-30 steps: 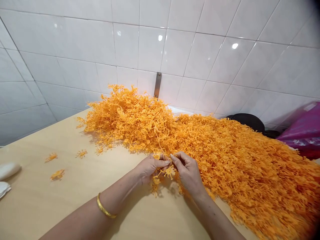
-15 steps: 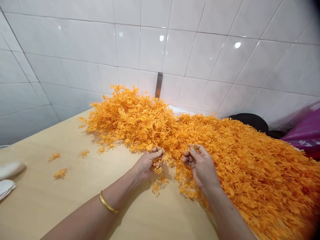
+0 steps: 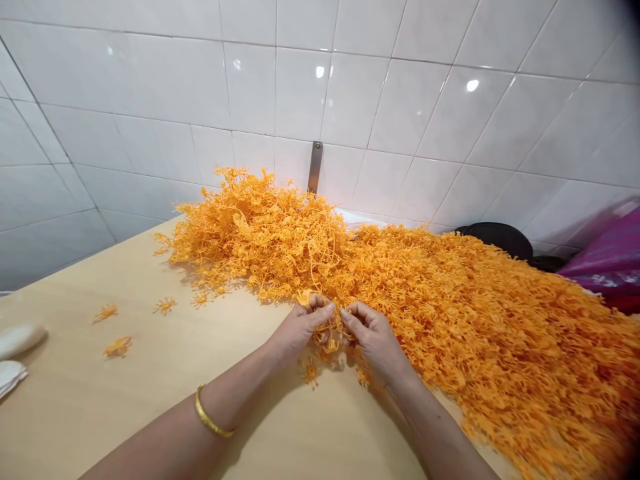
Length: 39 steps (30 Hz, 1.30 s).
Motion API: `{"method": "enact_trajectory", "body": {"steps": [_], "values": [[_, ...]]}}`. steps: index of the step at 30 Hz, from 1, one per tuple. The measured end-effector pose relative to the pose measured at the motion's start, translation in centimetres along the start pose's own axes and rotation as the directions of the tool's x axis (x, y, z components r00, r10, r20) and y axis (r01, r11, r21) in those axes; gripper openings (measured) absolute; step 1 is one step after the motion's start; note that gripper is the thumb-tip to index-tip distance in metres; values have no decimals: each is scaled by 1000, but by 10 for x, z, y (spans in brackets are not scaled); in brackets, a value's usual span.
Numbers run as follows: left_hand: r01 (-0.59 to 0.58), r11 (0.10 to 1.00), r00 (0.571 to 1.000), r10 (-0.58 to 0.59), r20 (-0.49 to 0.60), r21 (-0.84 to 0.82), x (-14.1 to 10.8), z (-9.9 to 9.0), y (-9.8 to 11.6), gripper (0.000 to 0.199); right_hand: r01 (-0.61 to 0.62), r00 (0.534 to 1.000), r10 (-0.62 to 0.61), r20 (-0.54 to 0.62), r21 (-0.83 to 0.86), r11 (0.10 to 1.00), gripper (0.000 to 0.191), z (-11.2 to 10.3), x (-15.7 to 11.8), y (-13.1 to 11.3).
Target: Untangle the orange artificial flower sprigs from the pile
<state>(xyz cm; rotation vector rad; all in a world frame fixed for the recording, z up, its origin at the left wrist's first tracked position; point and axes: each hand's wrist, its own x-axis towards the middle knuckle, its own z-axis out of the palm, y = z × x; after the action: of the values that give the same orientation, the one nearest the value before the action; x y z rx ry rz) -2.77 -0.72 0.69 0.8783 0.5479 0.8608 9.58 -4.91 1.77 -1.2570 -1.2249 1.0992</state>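
My left hand [image 3: 299, 328], with a gold bangle [image 3: 210, 415] on its wrist, pinches a cluster of orange plastic pieces [image 3: 330, 339]. Close on its right, my right hand [image 3: 374, 337] has thumb and fingers pressed together at the same cluster. Orange spiky pieces hang below the fingers, and a few lie on the table under them. Behind the hands rises a tangled orange heap [image 3: 260, 233]. A wide pile of loose orange pieces [image 3: 500, 327] spreads to the right.
Several separate orange pieces [image 3: 165, 305] lie on the beige table [image 3: 150, 373] at left. White objects [image 3: 19, 341] sit at the left edge. Black round items [image 3: 495, 240] and a purple bag [image 3: 607, 257] are behind the pile, near the tiled wall [image 3: 165, 73].
My right hand has moved left and slightly down, from above the loose pile to beside my left hand, where it now meets the cluster. My left hand still holds the orange pieces.
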Motion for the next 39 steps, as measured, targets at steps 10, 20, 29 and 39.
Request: {"method": "enact_trajectory", "body": {"steps": [10,20,29,39], "values": [[109,988,986,-122,113,112,2,-2,-1,15,183,948,-251,-196,-308,933,23,5,1,1],[148,979,953,-103,284,-140,5,13,12,9,262,893,-185,-410,141,955,22,18,4,-15],[182,961,976,-150,160,-208,1,-1,8,9,232,833,49,-552,427,874,15,-29,6,-37],[92,979,995,-85,44,-184,8,-5,2,9,-10,999,11,-43,42,999,20,-10,0,-11]]}}
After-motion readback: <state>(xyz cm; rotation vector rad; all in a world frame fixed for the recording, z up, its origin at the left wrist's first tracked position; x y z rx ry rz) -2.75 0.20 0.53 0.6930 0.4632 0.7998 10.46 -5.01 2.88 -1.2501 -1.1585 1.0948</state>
